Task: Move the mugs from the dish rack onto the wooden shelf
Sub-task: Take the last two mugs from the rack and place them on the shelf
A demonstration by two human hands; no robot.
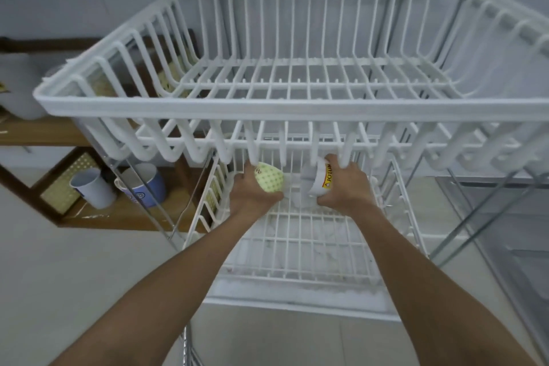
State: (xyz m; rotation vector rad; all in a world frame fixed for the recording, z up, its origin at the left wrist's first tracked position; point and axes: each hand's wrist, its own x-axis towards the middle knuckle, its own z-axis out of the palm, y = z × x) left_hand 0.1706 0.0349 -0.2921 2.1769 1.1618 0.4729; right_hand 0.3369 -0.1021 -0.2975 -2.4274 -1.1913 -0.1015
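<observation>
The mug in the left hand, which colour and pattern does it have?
Pale yellow-green mug with a small dotted pattern, seen in the head view.

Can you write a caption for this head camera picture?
Left hand grips a green dotted mug, right hand a white mug, in the rack's lower tier.

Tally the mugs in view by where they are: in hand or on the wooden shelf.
In hand: 2, the green dotted mug in the left hand, the white mug in the right hand
On the wooden shelf: 2, the grey-white mug, the blue mug
Total: 4
</observation>
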